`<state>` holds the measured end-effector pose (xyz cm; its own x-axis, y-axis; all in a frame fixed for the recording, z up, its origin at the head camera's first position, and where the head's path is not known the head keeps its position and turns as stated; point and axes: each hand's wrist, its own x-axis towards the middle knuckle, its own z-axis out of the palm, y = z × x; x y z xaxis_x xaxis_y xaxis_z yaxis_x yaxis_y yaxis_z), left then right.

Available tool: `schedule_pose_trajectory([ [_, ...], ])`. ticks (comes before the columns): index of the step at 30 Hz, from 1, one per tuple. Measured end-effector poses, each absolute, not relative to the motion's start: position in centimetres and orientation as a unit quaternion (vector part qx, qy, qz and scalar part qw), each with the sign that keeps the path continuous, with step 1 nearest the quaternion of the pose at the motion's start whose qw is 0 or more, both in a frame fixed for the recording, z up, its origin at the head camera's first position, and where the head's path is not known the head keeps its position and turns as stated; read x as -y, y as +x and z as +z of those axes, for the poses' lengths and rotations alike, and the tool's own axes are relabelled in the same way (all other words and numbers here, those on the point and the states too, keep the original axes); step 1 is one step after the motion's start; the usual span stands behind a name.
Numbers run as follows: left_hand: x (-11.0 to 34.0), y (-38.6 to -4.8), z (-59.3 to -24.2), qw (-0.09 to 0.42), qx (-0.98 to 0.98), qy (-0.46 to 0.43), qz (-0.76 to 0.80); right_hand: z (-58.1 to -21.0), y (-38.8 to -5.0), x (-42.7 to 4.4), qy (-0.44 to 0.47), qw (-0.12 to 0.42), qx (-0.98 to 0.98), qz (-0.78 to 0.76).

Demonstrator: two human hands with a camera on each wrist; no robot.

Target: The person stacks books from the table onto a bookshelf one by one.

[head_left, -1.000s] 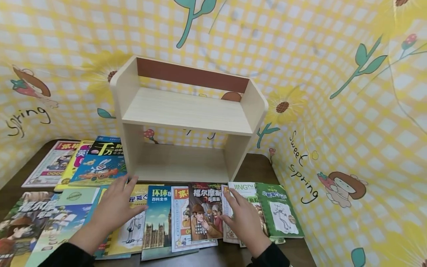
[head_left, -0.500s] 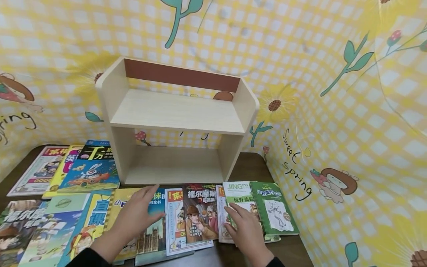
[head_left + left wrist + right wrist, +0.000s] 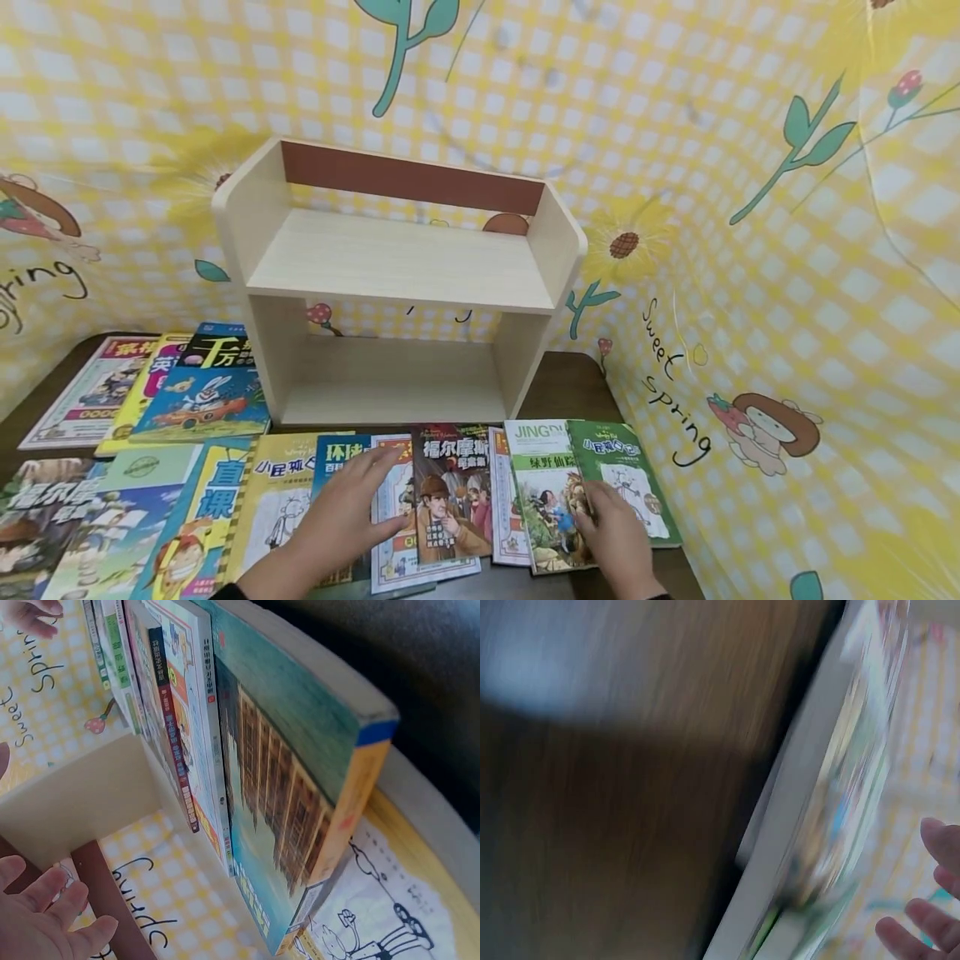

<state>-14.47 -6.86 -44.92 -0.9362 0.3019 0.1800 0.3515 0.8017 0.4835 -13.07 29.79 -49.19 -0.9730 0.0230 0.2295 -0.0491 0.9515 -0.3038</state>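
Observation:
Spread above the front row of books is my left hand [image 3: 348,508], fingers extended, over the blue encyclopedia with a castle cover [image 3: 339,454]. In the left wrist view its fingers [image 3: 67,900] hold nothing. My right hand [image 3: 618,537] is at the right end of the row, fingers slightly bent, by the edge between the white-and-green book [image 3: 551,500] and the green book [image 3: 637,483]; whether it touches them I cannot tell. The detective book [image 3: 453,500] and a white-and-red book [image 3: 390,550] lie between the hands. The right wrist view is blurred.
A pale wooden two-tier bookshelf [image 3: 405,254] stands behind the row. More books lie left: a yellow one [image 3: 281,475], a yellow-blue one [image 3: 195,517], another detective book [image 3: 45,517], and a rabbit-car book [image 3: 202,404] in a back group. Dark tabletop [image 3: 570,383] shows beside the shelf; patterned cloth surrounds it.
My left hand has moved right, from over the yellow book to the castle book. My right hand has shifted right and down along the white-and-green book. The head view has shifted slightly.

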Motion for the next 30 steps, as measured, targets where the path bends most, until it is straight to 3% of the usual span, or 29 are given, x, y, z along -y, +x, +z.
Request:
schedule_pose_trajectory([
  [6, 6.6, -14.2, -45.1, 0.030, 0.948, -0.159, -0.273, -48.8, -15.0, -35.2, -0.103, 0.043, 0.982, 0.152],
  [11, 6.7, -13.9, -45.4, 0.025, 0.947, -0.158, -0.278, -48.5, -16.5, -37.7, -0.202, -0.060, 0.964, 0.161],
  [16, 6.7, -13.9, -45.6, 0.026, 0.948, -0.163, -0.274, -48.9, -17.3, -39.0, -0.231, -0.136, 0.944, 0.193],
  [24, 6.9, -13.9, -45.8, 0.027, 0.947, -0.160, -0.277, -49.2, -18.3, -39.9, -0.252, -0.190, 0.918, 0.240],
  [30, 7.0, -13.8, -45.8, 0.011, 0.947, -0.153, -0.284, -49.7, -18.4, -40.3, -0.268, -0.195, 0.914, 0.235],
])
